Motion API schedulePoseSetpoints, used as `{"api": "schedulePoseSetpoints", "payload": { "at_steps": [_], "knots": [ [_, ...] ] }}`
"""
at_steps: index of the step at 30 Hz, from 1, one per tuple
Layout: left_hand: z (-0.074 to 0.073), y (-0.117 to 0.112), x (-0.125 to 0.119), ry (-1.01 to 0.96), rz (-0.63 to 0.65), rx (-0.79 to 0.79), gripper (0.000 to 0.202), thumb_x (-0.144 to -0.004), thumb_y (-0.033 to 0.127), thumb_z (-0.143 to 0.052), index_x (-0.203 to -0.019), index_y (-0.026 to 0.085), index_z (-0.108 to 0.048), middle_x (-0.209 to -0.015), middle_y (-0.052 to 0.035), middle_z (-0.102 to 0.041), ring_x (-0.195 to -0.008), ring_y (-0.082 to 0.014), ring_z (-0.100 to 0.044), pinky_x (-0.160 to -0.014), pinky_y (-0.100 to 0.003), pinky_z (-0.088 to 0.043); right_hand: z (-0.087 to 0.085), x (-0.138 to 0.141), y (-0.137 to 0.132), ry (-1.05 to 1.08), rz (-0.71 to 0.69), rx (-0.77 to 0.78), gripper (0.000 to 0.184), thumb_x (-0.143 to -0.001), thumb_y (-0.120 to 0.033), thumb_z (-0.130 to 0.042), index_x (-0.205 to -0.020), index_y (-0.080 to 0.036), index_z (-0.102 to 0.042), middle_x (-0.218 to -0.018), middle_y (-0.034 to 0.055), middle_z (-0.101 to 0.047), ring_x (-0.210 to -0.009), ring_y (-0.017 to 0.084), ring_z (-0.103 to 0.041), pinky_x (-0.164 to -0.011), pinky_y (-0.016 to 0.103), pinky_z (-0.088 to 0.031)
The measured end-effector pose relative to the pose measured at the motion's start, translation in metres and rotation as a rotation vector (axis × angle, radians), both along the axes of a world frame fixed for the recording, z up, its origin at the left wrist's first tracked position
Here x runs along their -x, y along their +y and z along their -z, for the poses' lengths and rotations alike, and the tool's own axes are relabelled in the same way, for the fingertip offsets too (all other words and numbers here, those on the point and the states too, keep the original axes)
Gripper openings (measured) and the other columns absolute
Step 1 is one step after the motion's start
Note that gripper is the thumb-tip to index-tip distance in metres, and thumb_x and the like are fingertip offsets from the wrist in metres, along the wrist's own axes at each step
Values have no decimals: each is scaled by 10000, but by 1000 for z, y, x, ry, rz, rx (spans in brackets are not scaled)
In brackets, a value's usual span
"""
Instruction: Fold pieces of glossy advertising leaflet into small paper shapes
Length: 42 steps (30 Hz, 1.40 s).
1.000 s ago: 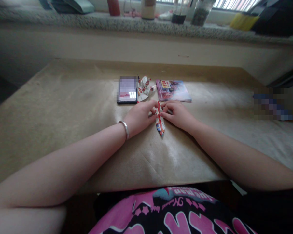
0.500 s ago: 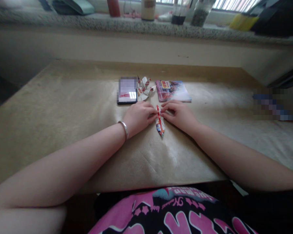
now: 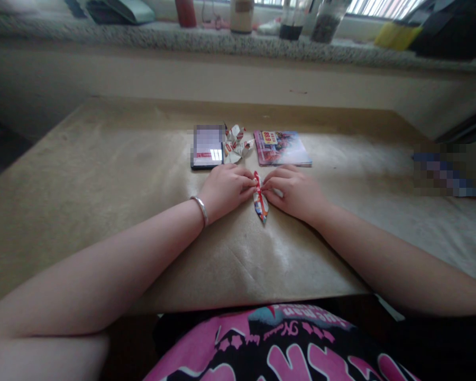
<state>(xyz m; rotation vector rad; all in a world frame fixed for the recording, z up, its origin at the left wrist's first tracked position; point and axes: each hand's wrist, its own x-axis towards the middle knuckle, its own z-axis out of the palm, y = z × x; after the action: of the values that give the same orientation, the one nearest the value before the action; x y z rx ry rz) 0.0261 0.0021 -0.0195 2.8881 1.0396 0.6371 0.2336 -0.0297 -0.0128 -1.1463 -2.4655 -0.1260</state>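
Note:
A narrow folded piece of printed paper (image 3: 260, 203), red, white and blue, lies pointed towards me on the brown paper-covered table (image 3: 103, 174). My left hand (image 3: 226, 189), with a silver bangle at the wrist, pinches the paper's upper part from the left with fingers curled. My right hand (image 3: 295, 189) pinches the same spot from the right, fingertips meeting the left hand's over the paper's top. The paper's upper end is partly hidden by my fingers.
Just beyond my hands lie a phone (image 3: 207, 147), a crumpled folded paper shape (image 3: 236, 144) and a stack of printed sheets (image 3: 281, 148). A stone ledge (image 3: 222, 42) at the back carries jars and bottles. A blurred object (image 3: 448, 169) sits far right.
Both hands stay pinched on the folded paper; the fingers have shifted slightly along its top fold, and the right hand has curled tighter. The paper has not moved on the table.

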Motion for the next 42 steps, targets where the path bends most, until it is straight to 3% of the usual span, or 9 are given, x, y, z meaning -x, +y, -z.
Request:
{"api": "schedulePoseSetpoints", "payload": {
  "at_steps": [7,14,21,26,34,38,42],
  "knots": [
    [-2,-1,-1,18,-11,12,251,-929,318,-532,-971,194,-745,-1067,-34,-722,-946,-215,-623,-869,-352,-467,-3,0,2,-84,-73,-5,190,-887,-238,-536,-845,-178,-711,-840,76,-706,-884,230,-604,-792,338,-462],
    [3,2,-1,-32,-34,76,262,-902,330,-564,-1087,208,-704,-1130,-45,-697,-1008,-221,-607,-912,-363,-452,-8,-5,-3,-143,-71,72,216,-885,-209,-523,-896,-201,-739,-944,59,-720,-844,191,-637,-709,289,-441],
    [-2,0,-5,-8,-92,154,281,-903,380,-544,-1058,205,-701,-1132,-50,-676,-1049,-235,-563,-961,-380,-420,-16,-5,-7,-228,-95,96,257,-894,-212,-509,-950,-193,-759,-1007,69,-720,-857,196,-651,-707,289,-445],
    [-5,-2,-9,26,-137,189,268,-901,385,-529,-1053,216,-671,-1125,-59,-644,-1067,-246,-535,-970,-393,-407,-13,-9,-4,-177,-113,82,267,-907,-229,-498,-933,-197,-762,-996,62,-722,-845,186,-657,-709,288,-460],
    [-7,-5,-14,115,-211,254,465,-913,389,-513,-1367,290,-502,-1377,-85,-486,-1281,-322,-411,-1070,-503,-322,-11,-11,2,-45,-147,149,220,-851,-194,-552,-893,-226,-765,-992,46,-729,-868,180,-668,-781,293,-494],
    [-3,-6,-11,156,-171,197,440,-967,388,-406,-1382,267,-486,-1463,-76,-435,-1340,-319,-360,-1100,-510,-281,-5,-15,8,86,-172,193,212,-855,-198,-551,-868,-230,-759,-975,40,-734,-877,173,-667,-803,298,-508],
    [-3,-7,-7,121,-139,175,418,-959,414,-422,-1302,210,-545,-1400,-86,-509,-1294,-288,-415,-1104,-466,-299,0,-17,11,176,-210,221,185,-834,-182,-568,-849,-214,-749,-940,54,-737,-851,175,-667,-799,316,-525]
  ]
}}
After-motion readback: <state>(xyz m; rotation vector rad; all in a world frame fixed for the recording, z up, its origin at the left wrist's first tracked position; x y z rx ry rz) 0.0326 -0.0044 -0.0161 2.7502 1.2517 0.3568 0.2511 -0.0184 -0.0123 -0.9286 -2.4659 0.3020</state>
